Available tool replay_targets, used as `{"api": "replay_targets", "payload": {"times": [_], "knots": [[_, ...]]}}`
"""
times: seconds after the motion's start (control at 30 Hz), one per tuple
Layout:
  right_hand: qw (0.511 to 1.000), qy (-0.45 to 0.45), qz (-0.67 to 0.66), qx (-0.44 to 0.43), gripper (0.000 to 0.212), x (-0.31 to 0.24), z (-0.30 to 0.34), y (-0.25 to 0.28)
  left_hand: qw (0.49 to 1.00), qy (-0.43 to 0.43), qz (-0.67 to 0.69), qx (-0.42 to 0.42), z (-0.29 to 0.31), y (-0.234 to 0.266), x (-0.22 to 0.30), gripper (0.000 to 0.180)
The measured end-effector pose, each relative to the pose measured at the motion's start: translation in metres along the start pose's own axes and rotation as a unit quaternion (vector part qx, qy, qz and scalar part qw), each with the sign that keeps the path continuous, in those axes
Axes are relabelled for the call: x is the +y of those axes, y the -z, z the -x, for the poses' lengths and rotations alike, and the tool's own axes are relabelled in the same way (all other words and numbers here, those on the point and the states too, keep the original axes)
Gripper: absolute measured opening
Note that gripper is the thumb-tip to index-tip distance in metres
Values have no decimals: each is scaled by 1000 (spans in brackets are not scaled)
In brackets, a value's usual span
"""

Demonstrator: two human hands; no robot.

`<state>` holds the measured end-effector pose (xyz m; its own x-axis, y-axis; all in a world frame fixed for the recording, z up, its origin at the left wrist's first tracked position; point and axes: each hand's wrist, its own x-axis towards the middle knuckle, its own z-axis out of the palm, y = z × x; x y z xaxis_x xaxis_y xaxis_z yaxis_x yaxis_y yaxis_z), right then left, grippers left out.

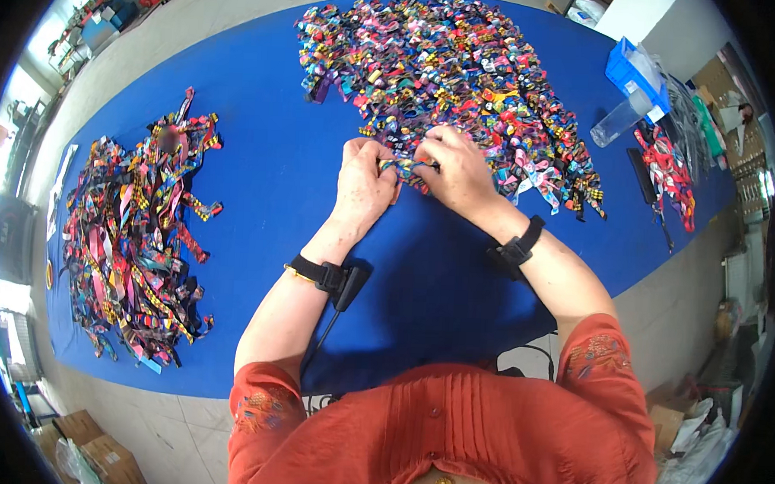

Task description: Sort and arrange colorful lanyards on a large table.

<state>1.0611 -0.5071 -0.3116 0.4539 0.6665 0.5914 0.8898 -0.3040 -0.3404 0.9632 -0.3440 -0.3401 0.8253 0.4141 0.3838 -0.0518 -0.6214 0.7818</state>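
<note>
Between my two hands a short strip of patterned, multicoloured fabric [403, 166] is held just above the table, at the near edge of a big spread pile. My left hand [366, 179] pinches its left end with bent fingers. On the other end, the fingers of my right hand [458, 171] are closed and partly hide it. The broad pile of small, bright folded or knotted fabric pieces [438, 67] covers the table beyond my hands. At the far left lies a heap of longer loose patterned strips [132, 239].
A blue table [262, 141] carries everything. Toward its right end are a blue plastic bin [638, 78], a clear plastic container [616, 124], red patterned strips [670, 172] and a slim black object [642, 175]. Black straps with devices [519, 248] circle my wrists. Cardboard boxes [106, 459] stand on the floor.
</note>
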Motion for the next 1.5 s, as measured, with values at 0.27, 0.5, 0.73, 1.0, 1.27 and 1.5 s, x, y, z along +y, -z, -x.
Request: {"api": "replay_targets", "payload": {"times": [0.27,0.5,0.73,1.0,1.27,1.5], "knots": [[1000,-6,24,3,10,13,2,-16,999,15,-45,3,-5,-16,-16,18],[996,-13,86,10,15,27,-5,-4,999,22,-35,-10,-24,-38,-1,17],[999,-31,-6,-33,40,-13,-13,37,997,-16,-71,3,-24,-36,-8,28],[995,-22,-52,-84,30,-9,22,94,993,0,-114,9,-21,-27,6,41],[804,-157,-214,-531,33,24,84,65,990,-4,135,-50,8,-22,57,11],[719,-139,-385,-561,38,-12,70,63,890,153,333,-272,51,-37,63,17]]}}
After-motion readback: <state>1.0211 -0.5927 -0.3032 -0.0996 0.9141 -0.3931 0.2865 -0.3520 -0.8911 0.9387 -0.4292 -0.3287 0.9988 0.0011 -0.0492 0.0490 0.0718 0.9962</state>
